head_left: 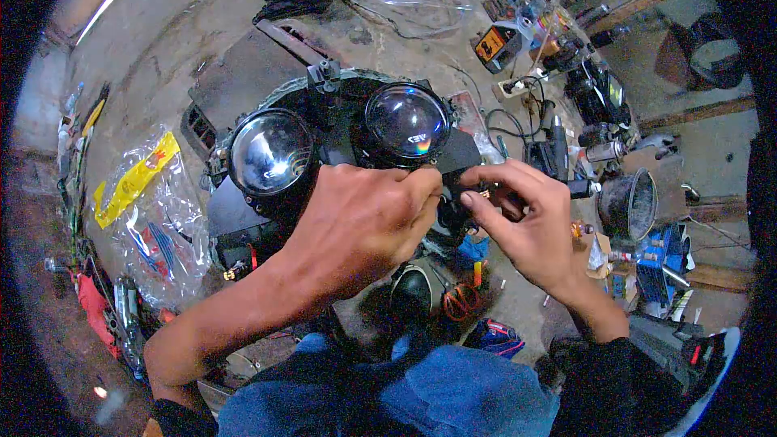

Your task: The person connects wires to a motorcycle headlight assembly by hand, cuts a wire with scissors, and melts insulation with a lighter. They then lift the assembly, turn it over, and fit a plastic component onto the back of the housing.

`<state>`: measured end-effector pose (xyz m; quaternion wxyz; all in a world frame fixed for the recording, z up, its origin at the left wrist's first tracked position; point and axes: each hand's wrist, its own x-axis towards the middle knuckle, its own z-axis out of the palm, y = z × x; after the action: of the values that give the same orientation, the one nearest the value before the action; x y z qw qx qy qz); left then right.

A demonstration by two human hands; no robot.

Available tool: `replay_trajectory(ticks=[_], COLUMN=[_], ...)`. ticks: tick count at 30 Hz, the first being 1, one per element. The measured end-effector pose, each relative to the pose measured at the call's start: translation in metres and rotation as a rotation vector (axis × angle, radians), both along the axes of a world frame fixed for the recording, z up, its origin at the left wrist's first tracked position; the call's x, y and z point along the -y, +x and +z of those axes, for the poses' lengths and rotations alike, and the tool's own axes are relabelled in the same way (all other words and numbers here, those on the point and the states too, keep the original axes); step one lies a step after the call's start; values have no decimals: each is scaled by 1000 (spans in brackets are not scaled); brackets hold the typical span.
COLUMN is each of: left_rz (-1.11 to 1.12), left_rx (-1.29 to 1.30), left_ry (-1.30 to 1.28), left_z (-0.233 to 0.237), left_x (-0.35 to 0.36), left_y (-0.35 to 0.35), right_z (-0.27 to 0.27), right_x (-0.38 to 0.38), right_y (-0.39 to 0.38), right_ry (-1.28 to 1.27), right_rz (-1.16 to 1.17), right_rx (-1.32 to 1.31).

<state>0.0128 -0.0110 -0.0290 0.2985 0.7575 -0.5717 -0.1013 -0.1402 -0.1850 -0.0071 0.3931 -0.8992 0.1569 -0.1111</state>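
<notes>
A black headlight unit (333, 146) with two round projector lenses is in front of me, above my lap. The left lens (271, 152) is clear and bright, and the right lens (407, 121) throws a small rainbow glint. My left hand (368, 210) reaches across below the lenses, closed, with its fingertips at the unit's lower right edge; what they pinch is hidden. My right hand (522, 214) is beside it, thumb and fingers bent together around a small dark part with brassy glints, too small to name.
At left lies a clear plastic bag (166, 235) with a yellow strip. On the right are a power strip (518, 86), a metal pot (628, 204), a blue box (665, 267) and several bottles. Orange cable (461, 301) lies near my shoe (410, 293).
</notes>
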Motion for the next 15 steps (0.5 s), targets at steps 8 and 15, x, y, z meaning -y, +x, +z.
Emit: replay_trajectory(ticks=[8,15], left_rz=[-7,-9], left_rx=[14,33], left_ry=[14,46], left_z=[2,1], left_x=[1,1], left_y=[0,0], right_z=[-14,-19], right_x=[14,6], right_y=[-4,2], right_ry=[-521,-374], right_rz=[297,206], right_rx=[243,233])
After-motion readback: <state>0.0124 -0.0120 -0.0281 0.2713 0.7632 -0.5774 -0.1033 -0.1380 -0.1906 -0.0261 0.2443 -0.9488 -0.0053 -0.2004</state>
